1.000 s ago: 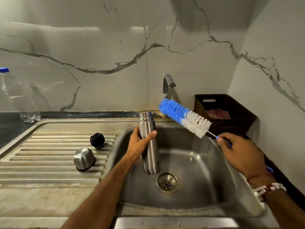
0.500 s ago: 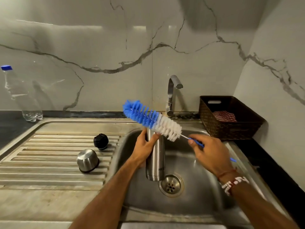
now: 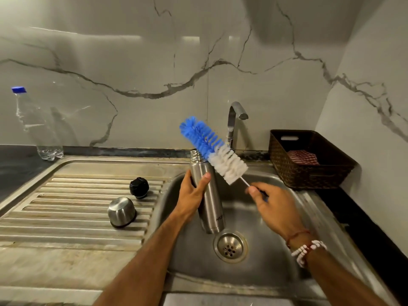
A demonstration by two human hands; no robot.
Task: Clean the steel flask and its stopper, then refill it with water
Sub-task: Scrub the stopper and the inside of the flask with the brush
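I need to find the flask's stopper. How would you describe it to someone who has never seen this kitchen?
Start at the ribbed steel draining board left of the sink basin. Two small things stand on it, apart from each other. The stopper is the black rounded one farther back; the steel cup nearer the person is shiny.

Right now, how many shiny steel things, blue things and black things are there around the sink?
Steel: 2, tall steel flask, round steel cup lid
Blue: 2, blue-and-white bottle brush, blue bottle cap
Black: 1, round black stopper
Total: 5
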